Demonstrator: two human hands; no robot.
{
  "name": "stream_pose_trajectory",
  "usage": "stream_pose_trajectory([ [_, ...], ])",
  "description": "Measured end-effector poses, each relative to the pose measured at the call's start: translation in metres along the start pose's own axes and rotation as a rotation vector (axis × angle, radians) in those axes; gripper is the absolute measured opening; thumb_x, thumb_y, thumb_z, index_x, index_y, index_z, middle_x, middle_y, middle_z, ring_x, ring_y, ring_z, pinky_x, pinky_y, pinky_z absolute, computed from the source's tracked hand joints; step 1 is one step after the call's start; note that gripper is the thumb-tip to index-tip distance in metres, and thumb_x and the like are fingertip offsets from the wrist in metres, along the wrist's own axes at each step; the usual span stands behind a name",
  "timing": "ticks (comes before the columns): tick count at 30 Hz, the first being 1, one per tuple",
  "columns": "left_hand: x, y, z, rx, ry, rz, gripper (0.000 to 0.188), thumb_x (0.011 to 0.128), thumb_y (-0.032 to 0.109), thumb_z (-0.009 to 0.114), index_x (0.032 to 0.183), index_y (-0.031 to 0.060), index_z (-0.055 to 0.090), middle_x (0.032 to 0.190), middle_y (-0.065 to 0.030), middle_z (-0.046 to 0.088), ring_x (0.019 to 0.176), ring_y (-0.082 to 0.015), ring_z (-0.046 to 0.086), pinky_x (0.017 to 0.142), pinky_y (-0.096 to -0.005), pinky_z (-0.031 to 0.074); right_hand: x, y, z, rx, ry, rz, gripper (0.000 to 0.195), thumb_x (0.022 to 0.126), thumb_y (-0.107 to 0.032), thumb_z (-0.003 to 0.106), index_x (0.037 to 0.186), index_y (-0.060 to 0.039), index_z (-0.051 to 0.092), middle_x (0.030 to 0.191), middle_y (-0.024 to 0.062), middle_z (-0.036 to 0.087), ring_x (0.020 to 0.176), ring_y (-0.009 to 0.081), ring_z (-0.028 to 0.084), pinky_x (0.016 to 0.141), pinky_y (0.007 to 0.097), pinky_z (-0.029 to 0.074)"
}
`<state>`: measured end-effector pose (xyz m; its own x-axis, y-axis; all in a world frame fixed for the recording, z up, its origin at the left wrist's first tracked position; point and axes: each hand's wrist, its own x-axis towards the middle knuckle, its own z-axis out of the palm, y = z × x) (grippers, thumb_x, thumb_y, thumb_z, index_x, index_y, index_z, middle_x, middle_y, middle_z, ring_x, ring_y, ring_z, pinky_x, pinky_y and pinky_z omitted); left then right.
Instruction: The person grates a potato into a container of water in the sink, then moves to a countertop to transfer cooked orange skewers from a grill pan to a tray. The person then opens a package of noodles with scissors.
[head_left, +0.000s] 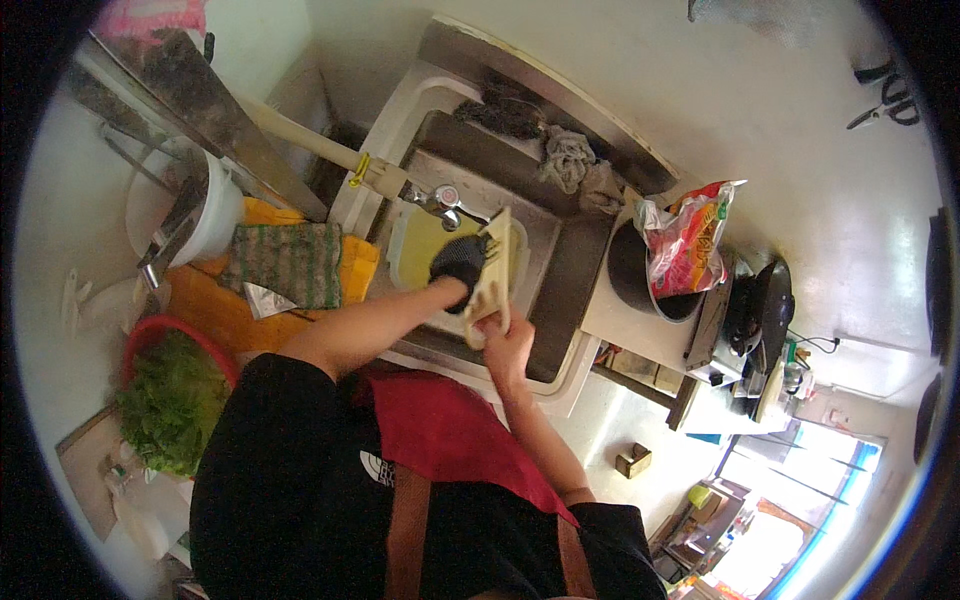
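My left hand (459, 271), covered by a dark mesh cloth or mitt, is against the inner side of a cream plastic tray or basket (495, 262). Its fingers are hidden. With my right hand (506, 337) I grip the near end of that cream piece, which is tilted on edge over the sink (581, 262). Behind both hands, a translucent tub of yellowish liquid (412, 244) sits in the basin, under a chrome tap (448, 199). Dark scouring material (499, 116) and grey rags (568, 159) lie along the sink's far side.
A striped cloth (285, 266) lies left of the sink, near a red-rimmed basin of leafy greens (176, 322). On the right stand a dark pot (630, 262) with a red packet (694, 247) in it, and a stove (712, 337). A white bucket (217, 214) is at upper left.
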<state>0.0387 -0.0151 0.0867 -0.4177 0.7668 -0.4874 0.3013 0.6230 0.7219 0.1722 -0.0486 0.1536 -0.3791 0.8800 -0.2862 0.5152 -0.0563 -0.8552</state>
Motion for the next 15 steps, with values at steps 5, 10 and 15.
stream_pose_trajectory([
  [5, 0.044, -0.048, 0.021, 0.189, 0.056, 0.111, 0.044, 0.09, 0.039, 0.036, 0.1, 0.0038, 0.06, 0.107, -0.0199, 0.056, 0.095, -0.0363, 0.055, 0.082, -0.0429, 0.042, -0.012, -0.005, 0.005, -0.029, -0.088, -0.05, 0.02, 0.073, 0.002, 0.05, 0.089, 0.0027, 0.061, 0.073, 0.0054, 0.063, 0.069, 0.0106, 0.057, 0.065, 0.0255, 0.047],
  [10, -0.007, 0.018, -0.006, 0.05, 0.036, 0.035, 0.037, 0.09, 0.032, 0.038, 0.095, 0.0034, 0.061, 0.099, -0.0187, 0.059, 0.085, -0.0349, 0.058, 0.074, -0.0394, 0.047, 0.008, 0.006, -0.001, 0.031, -0.025, 0.072, 0.019, 0.073, 0.002, 0.05, 0.088, 0.0043, 0.06, 0.071, 0.0068, 0.062, 0.067, 0.0123, 0.059, 0.064, 0.0266, 0.048],
  [15, 0.018, -0.011, 0.008, 0.36, 0.164, 0.17, 0.04, 0.089, 0.036, 0.038, 0.086, 0.0052, 0.063, 0.087, -0.0189, 0.062, 0.079, -0.0351, 0.06, 0.069, -0.0442, 0.048, 0.003, 0.011, 0.009, 0.156, -0.01, 0.055, 0.011, 0.072, -0.004, 0.052, 0.08, 0.0022, 0.058, 0.066, 0.0113, 0.059, 0.063, 0.0167, 0.056, 0.058, 0.0323, 0.046],
])
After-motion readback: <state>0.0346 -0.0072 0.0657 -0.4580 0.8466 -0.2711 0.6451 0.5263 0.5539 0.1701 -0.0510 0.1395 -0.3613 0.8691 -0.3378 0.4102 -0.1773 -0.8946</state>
